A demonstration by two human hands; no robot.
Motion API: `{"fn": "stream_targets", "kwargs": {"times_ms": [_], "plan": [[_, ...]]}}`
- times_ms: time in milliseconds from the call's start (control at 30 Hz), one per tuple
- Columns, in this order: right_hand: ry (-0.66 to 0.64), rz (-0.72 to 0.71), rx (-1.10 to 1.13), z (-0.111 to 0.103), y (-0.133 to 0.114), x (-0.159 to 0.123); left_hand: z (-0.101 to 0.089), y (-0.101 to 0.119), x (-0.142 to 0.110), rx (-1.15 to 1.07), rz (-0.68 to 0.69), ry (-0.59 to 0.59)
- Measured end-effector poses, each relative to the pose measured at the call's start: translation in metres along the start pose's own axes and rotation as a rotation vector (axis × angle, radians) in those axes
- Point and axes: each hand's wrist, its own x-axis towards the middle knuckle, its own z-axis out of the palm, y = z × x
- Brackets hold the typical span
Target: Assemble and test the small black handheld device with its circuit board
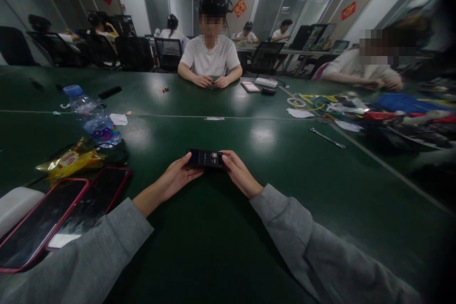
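Between both hands is a flat black rectangular device with small white markings on its right part; its exact kind is unclear. My left hand grips the left end, thumb on top and fingers underneath. At the right end, my right hand holds it with the thumb over the top edge. The device is just above or on the green table; I cannot tell which. Grey sleeves cover both forearms.
To the left are two red-framed phones, a white object, a yellow packet and a plastic bottle. A wrench lies right, near a pile of cables and tools. Across the table sits a person.
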Motion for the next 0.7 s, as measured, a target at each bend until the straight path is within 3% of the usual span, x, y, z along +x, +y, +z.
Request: {"fn": "stream_targets", "kwargs": {"times_ms": [333, 533, 700], "plan": [[-0.141, -0.394, -0.596, 0.002, -0.008, -0.011, 0.001, 0.0, -0.001, 0.032, -0.004, 0.012], [-0.137, -0.41, -0.69, 0.0, -0.006, -0.008, -0.008, -0.002, 0.005, 0.006, -0.052, -0.069], [-0.109, -0.394, -0.715, -0.001, -0.004, -0.007, -0.012, -0.003, 0.009, -0.021, -0.09, -0.05]]}}
